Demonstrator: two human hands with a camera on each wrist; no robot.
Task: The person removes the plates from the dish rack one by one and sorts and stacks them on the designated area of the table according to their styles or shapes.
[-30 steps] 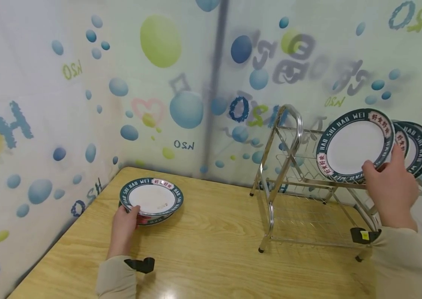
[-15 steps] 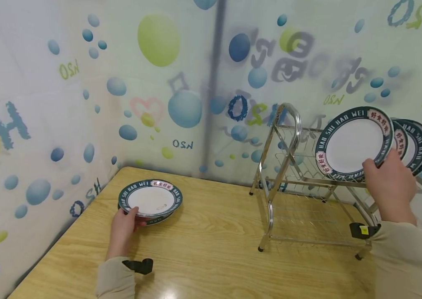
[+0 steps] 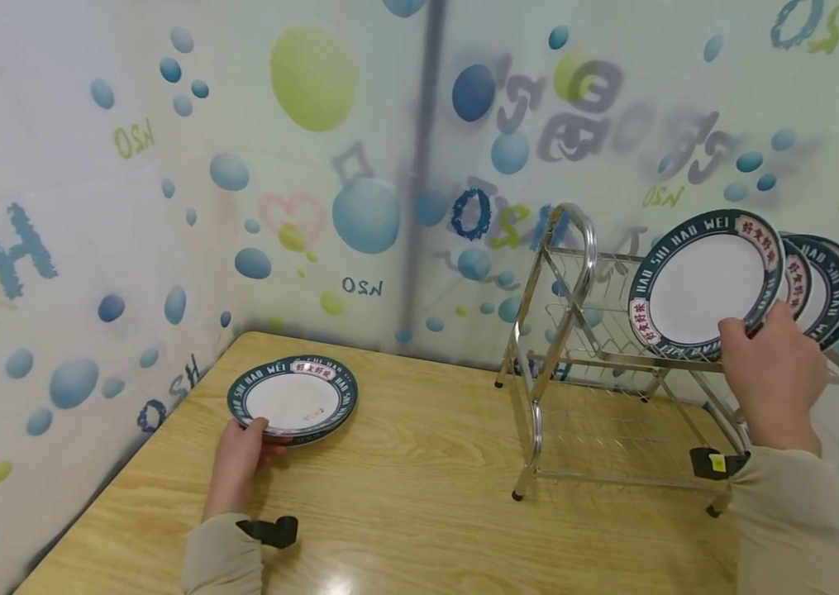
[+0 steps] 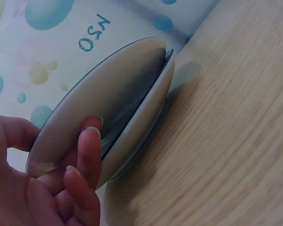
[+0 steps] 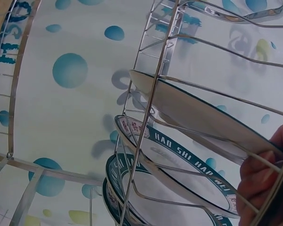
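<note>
On the left, my left hand [image 3: 238, 453] grips the near-left rim of a white plate [image 3: 291, 401] with a dark green lettered border. Its thumb is at the rim while fingers reach underneath. Below it rests another plate [image 4: 141, 123]; in the left wrist view the two are apart at the near side, the upper one tilted. At the right, my right hand [image 3: 776, 376] pinches the lower right rim of a matching plate [image 3: 705, 289], which leans on the upper tier of a metal dish rack [image 3: 588, 248]. Several like plates [image 3: 828, 289] stand behind it.
The rack's lower tier [image 3: 605, 442] is a wire shelf close above the wooden table [image 3: 419, 463]. Patterned walls [image 3: 367, 273] border the table at the back and left. Rack wires [image 5: 153, 99] cross in front of the plates in the right wrist view.
The left hand has brought its plate slightly down and left, and the gap above the plate beneath looks narrower. The right hand and its plate stay nearly still.
</note>
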